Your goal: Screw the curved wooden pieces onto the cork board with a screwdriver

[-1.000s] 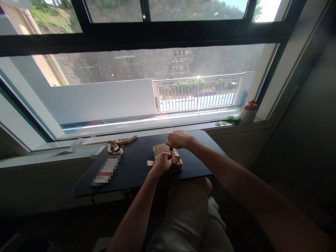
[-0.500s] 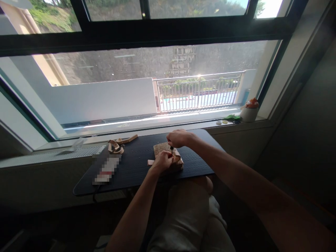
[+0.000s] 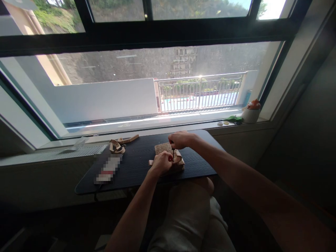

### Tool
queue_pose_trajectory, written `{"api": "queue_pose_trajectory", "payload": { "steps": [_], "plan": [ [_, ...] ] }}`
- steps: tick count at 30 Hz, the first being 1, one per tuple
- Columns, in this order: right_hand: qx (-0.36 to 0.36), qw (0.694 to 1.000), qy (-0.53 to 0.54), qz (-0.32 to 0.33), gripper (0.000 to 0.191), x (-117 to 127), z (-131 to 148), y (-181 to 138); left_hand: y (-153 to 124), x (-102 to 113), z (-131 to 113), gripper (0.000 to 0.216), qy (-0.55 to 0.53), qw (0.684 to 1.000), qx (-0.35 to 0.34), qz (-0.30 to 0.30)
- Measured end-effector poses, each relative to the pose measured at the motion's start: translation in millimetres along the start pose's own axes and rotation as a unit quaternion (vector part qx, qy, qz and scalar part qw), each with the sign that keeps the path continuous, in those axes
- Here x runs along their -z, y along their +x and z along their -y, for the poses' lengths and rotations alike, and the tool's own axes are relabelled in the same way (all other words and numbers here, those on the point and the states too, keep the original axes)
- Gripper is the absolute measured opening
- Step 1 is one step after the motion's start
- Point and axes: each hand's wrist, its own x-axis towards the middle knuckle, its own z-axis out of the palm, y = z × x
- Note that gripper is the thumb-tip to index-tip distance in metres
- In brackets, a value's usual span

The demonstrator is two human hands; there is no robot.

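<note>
My right hand (image 3: 179,139) is closed in a fist around a thin-shafted hand tool (image 3: 173,154), like a screwdriver or awl. Its dark shaft points straight down; the handle is hidden in the fist. Lower and to the left, my left hand (image 3: 162,162) pinches a tan leather-like strap (image 3: 178,159) beside the tool's tip. A small red spot (image 3: 170,158) shows at the left fingertips; I cannot make out what it is. Under the hands lies a brown, rough-surfaced block (image 3: 161,148), partly covered by the left hand.
The dark folding table (image 3: 139,175) stands against the window sill. On its left lie a coiled tan strap (image 3: 117,146) and a blurred-out flat item (image 3: 108,169). A white pot (image 3: 250,114) and green leaves (image 3: 233,118) sit on the sill at right.
The view shifts slightly. More shaft shows below my right hand, and the red spot has come into view at my left fingertips. Both hands keep their grip.
</note>
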Motion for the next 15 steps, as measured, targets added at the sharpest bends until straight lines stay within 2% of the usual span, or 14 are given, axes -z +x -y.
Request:
{"api": "queue_pose_trajectory", "payload": {
  "steps": [4,10,15],
  "plan": [
    [0.004,1.0,0.004,-0.009,0.033,-1.3,-1.5,0.8,-2.4,1.8,-1.4,0.017,0.005,1.0,-0.009,-0.009],
    [0.006,1.0,0.007,0.01,0.031,-0.9,-2.8,3.6,-3.7,6.2,-5.7,0.031,-0.01,1.0,0.003,0.009],
    [0.026,0.999,0.018,-0.002,0.033,-2.2,-1.6,3.0,-1.1,4.3,-4.6,0.029,0.001,1.0,0.014,0.012]
  ]
}}
